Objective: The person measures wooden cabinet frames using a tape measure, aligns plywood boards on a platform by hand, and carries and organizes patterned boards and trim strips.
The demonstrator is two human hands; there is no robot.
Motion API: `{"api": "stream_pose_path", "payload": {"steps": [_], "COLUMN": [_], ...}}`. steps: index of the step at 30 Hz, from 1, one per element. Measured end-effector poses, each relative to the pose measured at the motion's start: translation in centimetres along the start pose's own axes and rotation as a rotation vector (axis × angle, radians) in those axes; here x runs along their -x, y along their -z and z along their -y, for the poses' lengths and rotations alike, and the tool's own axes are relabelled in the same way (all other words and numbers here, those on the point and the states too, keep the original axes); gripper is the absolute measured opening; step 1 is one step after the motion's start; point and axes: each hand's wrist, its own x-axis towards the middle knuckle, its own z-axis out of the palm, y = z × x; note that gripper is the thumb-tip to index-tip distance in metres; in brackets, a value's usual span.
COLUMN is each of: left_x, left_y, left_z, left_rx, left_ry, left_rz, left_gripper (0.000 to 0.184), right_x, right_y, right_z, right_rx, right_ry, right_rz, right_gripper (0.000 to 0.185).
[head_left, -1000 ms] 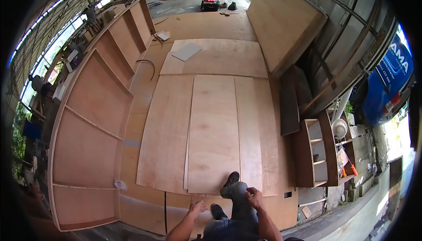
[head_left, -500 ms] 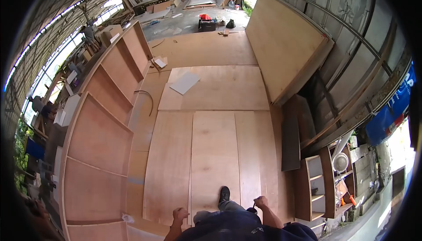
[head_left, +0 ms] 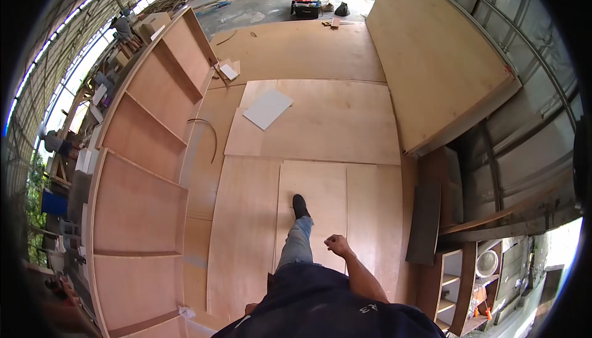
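Note:
My right hand [head_left: 337, 245] is in front of my body, above the plywood sheets [head_left: 246, 214] on the floor. Its fingers are curled closed, and whatever they may hold is too small or hidden to make out. Only a sliver of my left hand [head_left: 250, 308] shows beside my dark shirt, its fingers hidden. One leg in jeans stretches forward, its dark shoe [head_left: 300, 206] over a narrower plywood panel [head_left: 314, 181]. A white board [head_left: 268, 108] lies farther ahead on another plywood sheet [head_left: 339, 116].
Long open wooden frames with dividers [head_left: 139, 202] line the left. A large wooden panel box [head_left: 438, 54] leans at the right wall, near a dark board [head_left: 424, 224] and small shelf units [head_left: 450, 282]. A black toolbox [head_left: 305, 10] sits ahead. Other people [head_left: 123, 29] are at far left.
The view has moved forward over the plywood. My right hand has swung forward and inward, while my left has drawn back beside the shirt. A foot now reaches farther ahead.

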Motion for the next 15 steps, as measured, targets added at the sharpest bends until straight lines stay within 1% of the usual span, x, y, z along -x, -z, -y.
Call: {"api": "stream_pose_path", "payload": {"steps": [1,2,3,4,5,6,7,8,9,10,11,12,15], "left_x": [-1.8,-4.6,-7.4,-10.4,-13.6,-17.3,-21.7,-26.1,-30.3,-34.7,-38.5,-42.1,-52.7], "left_y": [3.1,6.6,10.7,14.8,19.2,23.5,28.0,33.1,39.7,45.6,51.4,56.9,71.3], "left_z": [-0.2,-0.3,-0.4,-0.6,-0.7,-0.7,-1.2,-2.1,-4.9,-8.1,-11.6,-15.5,-27.3], "left_rx": [0.088,0.197,0.367,0.566,0.839,1.035,1.157,1.165,1.193,1.135,1.02,1.071,1.047], "left_ry": [0.089,0.173,0.299,0.442,0.612,0.691,0.705,0.623,0.489,0.409,0.326,0.194,-0.057], "left_rz": [0.039,0.063,0.072,0.058,0.003,-0.083,-0.168,-0.247,-0.322,-0.377,-0.381,-0.467,-0.504], "left_gripper": [0.031,0.03,0.029,0.028,0.027,0.026,0.025,0.024,0.025,0.026,0.029,0.026,0.026], "right_x": [-3.9,-5.4,-8.0,-9.9,-12.2,-14.5,-17.3,-19.4,-21.0,-21.9,-23.6,-25.6,-33.3], "right_y": [1.2,3.9,6.5,8.9,10.5,12.2,14.8,16.7,18.3,20.0,21.4,22.8,26.0], "right_z": [-1.6,-2.1,-1.2,1.8,2.8,2.7,3.5,5.7,7.2,9.8,10.7,11.8,14.3], "right_rx": [0.185,0.318,0.496,0.431,0.344,0.255,0.114,-0.059,-0.226,-0.275,-0.28,-0.255,-0.199], "right_ry": [0.073,0.051,-0.045,-0.21,-0.247,-0.195,-0.206,-0.185,-0.13,-0.171,-0.168,-0.185,-0.239], "right_rz": [0.021,0.009,0.033,-0.148,-0.273,-0.39,-0.438,-0.471,-0.528,-0.569,-0.588,-0.591,-0.599], "right_gripper": [0.031,0.033,0.033,0.032,0.03,0.028,0.023,0.019,0.018,0.018,0.018,0.018,0.018]}}
